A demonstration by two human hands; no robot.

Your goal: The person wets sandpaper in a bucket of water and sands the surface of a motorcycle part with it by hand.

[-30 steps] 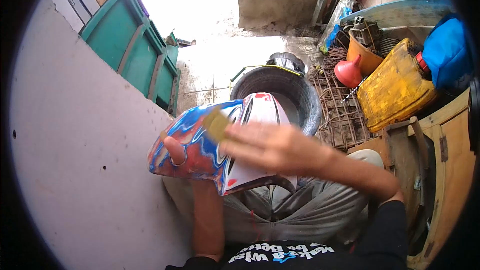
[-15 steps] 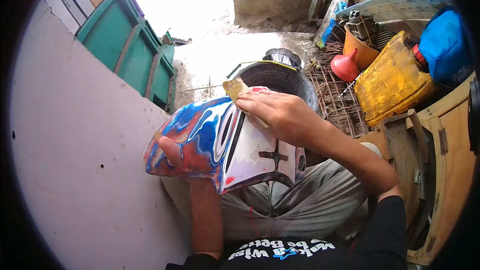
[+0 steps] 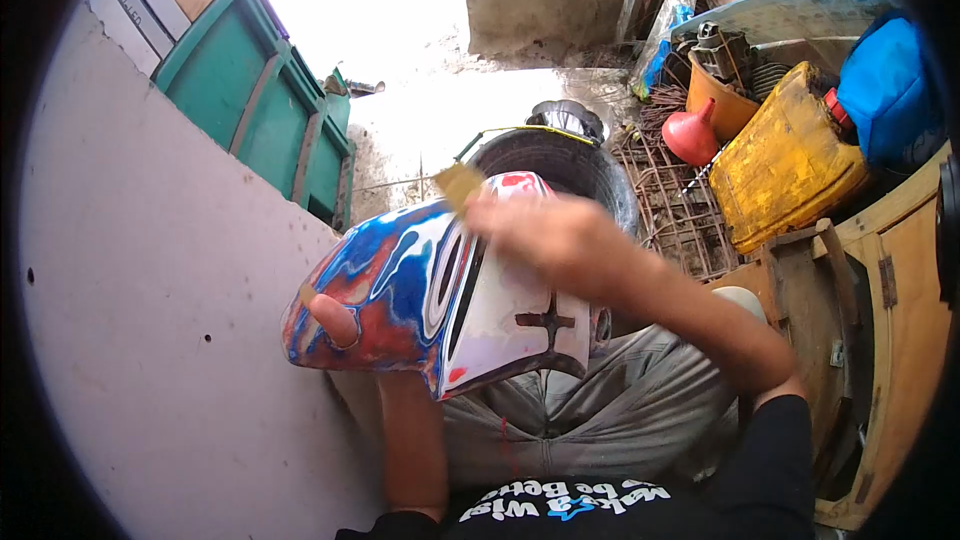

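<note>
Two hands on the painted shell [image 3: 400, 290]: over the last second the right hand [image 3: 560, 240], blurred, fingers closed on a yellowish pad [image 3: 458, 185], shifted from the blue swirls to the upper edge near the bucket [image 3: 617, 180], so the rubbing now looks centred there. Shell sits below the right hand, above the left hand [image 3: 333, 322]; one digit pokes through its hole, rest hidden, can't tell grip.
</note>
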